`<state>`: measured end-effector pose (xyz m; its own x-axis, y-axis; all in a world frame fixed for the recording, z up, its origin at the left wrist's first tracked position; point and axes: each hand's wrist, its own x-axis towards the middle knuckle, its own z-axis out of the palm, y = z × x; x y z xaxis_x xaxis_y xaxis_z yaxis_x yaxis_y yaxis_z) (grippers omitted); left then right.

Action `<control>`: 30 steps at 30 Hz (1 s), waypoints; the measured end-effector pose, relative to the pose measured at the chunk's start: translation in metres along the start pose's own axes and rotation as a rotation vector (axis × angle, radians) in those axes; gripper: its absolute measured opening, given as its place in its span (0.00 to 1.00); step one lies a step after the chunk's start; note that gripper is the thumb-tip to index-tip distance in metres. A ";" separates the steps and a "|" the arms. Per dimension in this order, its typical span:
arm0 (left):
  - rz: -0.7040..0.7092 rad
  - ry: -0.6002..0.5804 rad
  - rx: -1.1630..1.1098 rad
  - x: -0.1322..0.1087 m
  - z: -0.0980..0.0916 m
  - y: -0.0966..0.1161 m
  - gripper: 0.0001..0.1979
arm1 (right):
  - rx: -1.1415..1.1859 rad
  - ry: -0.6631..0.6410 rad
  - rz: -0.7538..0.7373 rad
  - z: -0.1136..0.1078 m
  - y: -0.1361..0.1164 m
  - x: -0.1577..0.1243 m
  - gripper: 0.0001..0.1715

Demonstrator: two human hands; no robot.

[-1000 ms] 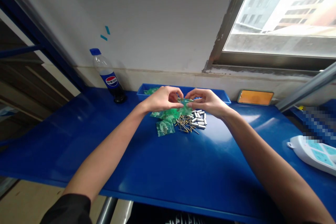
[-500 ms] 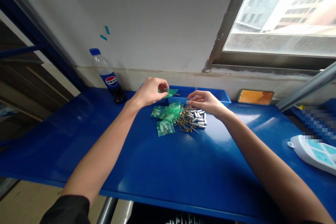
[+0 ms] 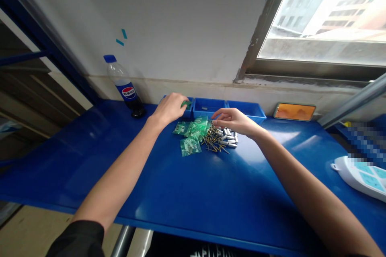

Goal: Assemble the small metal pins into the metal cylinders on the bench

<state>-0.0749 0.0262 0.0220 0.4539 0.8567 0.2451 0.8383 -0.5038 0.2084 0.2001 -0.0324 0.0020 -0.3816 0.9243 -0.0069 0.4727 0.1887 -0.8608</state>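
Note:
My left hand is over the left blue bin, closed on a small green plastic bag that shows past its fingertips. What the bag holds cannot be made out. Just above the near pile is my right hand, its fingers bent and slightly apart, with nothing visible in them. Below its fingertips lie long brass-and-grey screws and short silver metal cylinders. Left of that pile, several green bags lie heaped on the table, some with small metal parts inside.
The middle blue bin contains a small silver piece; the right blue bin stands beside it. A cola bottle is at the back left. A phone leans against the wall. A white case sits at the right edge.
My left hand has moved left with the green bag, from near the middle bin to the left bin. My right hand has shifted slightly left and down toward the screws.

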 end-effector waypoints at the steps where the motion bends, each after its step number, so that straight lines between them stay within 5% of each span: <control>1: 0.037 -0.003 -0.013 0.000 -0.004 0.004 0.14 | -0.003 -0.005 -0.003 0.000 0.000 0.000 0.17; 3: 0.121 -0.114 -0.048 -0.003 -0.013 0.013 0.11 | -0.010 -0.012 -0.006 0.000 0.001 0.001 0.17; 7: 0.133 -0.546 -0.022 -0.011 -0.023 0.034 0.16 | -0.026 -0.019 -0.011 0.001 0.001 0.001 0.17; 10: 0.110 -0.668 0.083 -0.016 -0.017 0.044 0.19 | -0.028 -0.030 -0.009 0.002 -0.001 0.000 0.17; 22: 0.173 -0.769 0.027 -0.011 0.006 0.040 0.10 | -0.035 -0.056 -0.018 0.001 -0.002 -0.001 0.19; 26: 0.284 -0.655 -0.113 -0.010 -0.002 0.033 0.06 | -0.031 -0.059 -0.015 -0.001 -0.001 -0.001 0.20; 30: 0.237 -0.499 -0.332 -0.011 -0.014 0.033 0.09 | 0.027 -0.104 0.006 -0.001 -0.005 -0.003 0.25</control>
<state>-0.0563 -0.0013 0.0399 0.7683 0.6262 -0.1323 0.5962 -0.6250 0.5040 0.1999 -0.0356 0.0070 -0.4601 0.8856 -0.0637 0.4543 0.1732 -0.8739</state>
